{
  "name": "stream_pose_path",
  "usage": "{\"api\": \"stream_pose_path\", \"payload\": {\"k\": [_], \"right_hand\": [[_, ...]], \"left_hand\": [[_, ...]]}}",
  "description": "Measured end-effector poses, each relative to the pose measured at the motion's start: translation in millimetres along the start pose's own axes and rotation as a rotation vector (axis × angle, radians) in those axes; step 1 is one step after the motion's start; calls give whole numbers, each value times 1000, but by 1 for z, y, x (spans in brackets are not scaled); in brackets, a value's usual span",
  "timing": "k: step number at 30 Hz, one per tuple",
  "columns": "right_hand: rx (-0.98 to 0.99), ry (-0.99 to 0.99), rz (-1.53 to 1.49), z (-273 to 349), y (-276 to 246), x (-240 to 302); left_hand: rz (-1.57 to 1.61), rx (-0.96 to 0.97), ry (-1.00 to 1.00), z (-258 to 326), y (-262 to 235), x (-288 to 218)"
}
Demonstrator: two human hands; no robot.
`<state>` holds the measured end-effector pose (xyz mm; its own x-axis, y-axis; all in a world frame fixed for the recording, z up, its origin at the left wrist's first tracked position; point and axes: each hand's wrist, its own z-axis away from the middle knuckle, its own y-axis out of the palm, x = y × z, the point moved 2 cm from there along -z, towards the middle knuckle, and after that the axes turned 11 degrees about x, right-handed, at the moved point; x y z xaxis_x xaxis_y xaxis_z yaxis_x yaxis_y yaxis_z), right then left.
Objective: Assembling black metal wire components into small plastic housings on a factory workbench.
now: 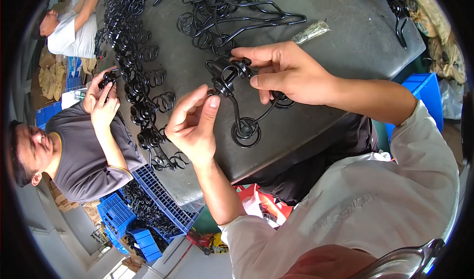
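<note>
Black coiled part [224,87], one, held by left hand [193,126] and right hand [294,74].

Left hand [191,131] and right hand [296,74] held close together.
The left is angled upward, thumb [209,114] near forefinger [191,100]; the right is extended leftward.
</note>
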<state>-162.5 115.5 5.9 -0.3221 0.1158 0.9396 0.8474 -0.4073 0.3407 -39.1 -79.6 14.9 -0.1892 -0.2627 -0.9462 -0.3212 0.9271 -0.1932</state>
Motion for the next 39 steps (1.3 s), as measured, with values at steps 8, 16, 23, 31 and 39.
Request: {"api": "stream_pose_path", "payload": {"k": [8,16,23,31,39], "right_hand": [[-4,-1,-19,-1,0,-3],[-5,-5,-53,-2,0,-1],[-14,-46,-52,-2,0,-3],[-4,-4,-65,-1,0,-2],[-27,-40,-33,0,0,0]], "left_hand": [[241,-18,12,-3,-1,-3],[384,-28,-19,-2,-5,-2],[386,-23,-11,-1,-4,-4],[267,-42,-52,0,-3,-6],[76,-2,-99,3,1,0]]}}
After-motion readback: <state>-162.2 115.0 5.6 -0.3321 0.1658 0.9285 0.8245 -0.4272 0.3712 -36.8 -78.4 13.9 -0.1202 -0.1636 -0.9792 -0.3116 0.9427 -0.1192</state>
